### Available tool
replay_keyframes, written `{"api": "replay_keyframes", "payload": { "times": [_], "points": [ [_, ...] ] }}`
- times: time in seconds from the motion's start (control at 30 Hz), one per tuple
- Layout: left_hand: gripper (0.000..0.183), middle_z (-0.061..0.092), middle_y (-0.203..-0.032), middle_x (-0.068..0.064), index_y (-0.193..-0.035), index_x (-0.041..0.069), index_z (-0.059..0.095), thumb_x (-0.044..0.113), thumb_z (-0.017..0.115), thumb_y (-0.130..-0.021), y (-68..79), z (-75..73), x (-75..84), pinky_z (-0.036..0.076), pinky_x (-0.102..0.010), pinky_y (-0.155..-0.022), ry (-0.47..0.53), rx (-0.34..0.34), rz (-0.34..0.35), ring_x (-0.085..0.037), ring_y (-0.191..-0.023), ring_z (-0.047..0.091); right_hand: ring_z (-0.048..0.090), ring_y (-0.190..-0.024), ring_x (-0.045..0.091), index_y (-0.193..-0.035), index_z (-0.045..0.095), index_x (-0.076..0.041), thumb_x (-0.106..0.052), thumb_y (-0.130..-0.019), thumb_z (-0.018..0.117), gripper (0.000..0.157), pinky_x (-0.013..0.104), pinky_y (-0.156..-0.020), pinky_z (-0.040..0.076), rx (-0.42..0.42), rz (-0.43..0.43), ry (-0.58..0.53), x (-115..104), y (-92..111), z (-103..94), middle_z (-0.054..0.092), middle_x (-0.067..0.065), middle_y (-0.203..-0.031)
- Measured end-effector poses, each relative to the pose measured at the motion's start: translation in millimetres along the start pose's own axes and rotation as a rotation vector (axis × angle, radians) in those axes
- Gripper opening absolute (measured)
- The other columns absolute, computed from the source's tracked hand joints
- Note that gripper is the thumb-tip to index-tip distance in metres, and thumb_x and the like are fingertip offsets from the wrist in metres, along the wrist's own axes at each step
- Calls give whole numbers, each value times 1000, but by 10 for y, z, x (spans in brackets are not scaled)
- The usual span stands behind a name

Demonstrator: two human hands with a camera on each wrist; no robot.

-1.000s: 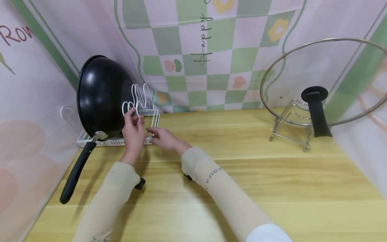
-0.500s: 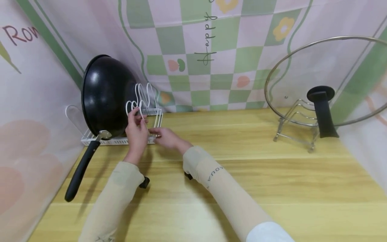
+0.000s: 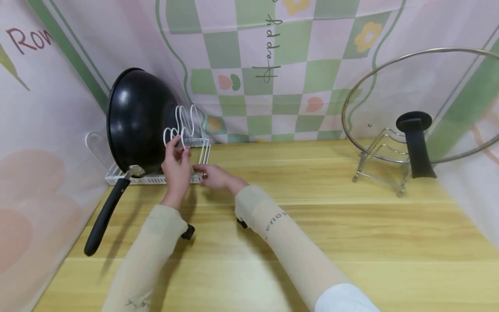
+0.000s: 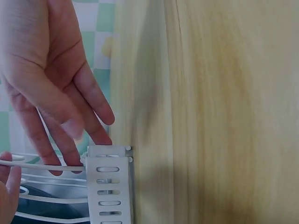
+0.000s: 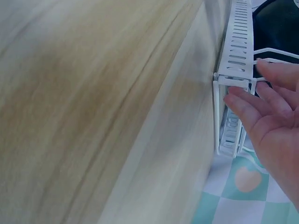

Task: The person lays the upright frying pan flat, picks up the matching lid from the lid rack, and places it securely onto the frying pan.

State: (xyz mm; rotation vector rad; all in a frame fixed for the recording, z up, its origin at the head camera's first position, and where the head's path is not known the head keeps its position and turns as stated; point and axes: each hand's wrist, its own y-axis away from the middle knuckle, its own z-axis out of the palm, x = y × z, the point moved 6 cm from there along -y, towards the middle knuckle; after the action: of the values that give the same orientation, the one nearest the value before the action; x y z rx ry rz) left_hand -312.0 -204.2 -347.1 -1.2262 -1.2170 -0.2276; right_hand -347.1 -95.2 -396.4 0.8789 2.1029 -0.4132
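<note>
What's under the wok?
White rack: its front rail shows below the wok. The wok hides the rack's middle, the left hand part of the rail; what lies there can't be seen.

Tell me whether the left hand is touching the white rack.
Touching. The left wrist view shows it at its left edge: the left hand pinches a wire of the white rack between thumb and fingertip.

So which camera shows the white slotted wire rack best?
The head view: both ends of the rack show, though the black round pan hides some. Left wrist: one corner, wires; right wrist: slotted rails.
</note>
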Motion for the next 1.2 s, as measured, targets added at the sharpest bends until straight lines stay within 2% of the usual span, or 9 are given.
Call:
{"api": "replay_keyframes", "payload": {
  "times": [0.13, 0.27, 0.63, 1.2],
  "points": [
    [35, 72, -102, -23, -132, 1, 60, -8, 61, -98, 16, 11, 1, 48, -15, -77, 12, -1, -7, -37, -93, 71, 48, -138, 33, -156, 38, -3, 10, -93, 63, 69, 36, -111, 43, 9, 20, 6, 31, 16, 4, 44, 16, -156],
    [34, 72, -102, -24, -131, -1, 61, -9, 60, -98, 21, 18, 14, 47, -11, -75, 22, 4, 5, -37, -92, 71, 51, -135, 33, -154, 41, -1, 9, -93, 63, 66, 36, -109, 44, 29, 13, 24, 32, 21, -2, 47, 17, -153],
    [35, 70, -101, -25, -131, 1, 63, -10, 59, -98, 23, 34, 35, 47, -11, -72, 24, 8, 16, -37, -91, 70, 55, -131, 35, -154, 42, -2, 11, -89, 68, 71, 34, -106, 47, 12, 32, -39, 22, 50, -37, 46, 17, -154],
    [34, 71, -101, -26, -131, -3, 62, -11, 60, -98, 72, 35, 74, 49, -12, -77, 47, 1, 20, -38, -91, 70, 56, -130, 33, -155, 42, -4, 10, -89, 70, 72, 34, -106, 47, 0, 56, -23, 27, 83, -49, 47, 15, -154]
  ]
}}
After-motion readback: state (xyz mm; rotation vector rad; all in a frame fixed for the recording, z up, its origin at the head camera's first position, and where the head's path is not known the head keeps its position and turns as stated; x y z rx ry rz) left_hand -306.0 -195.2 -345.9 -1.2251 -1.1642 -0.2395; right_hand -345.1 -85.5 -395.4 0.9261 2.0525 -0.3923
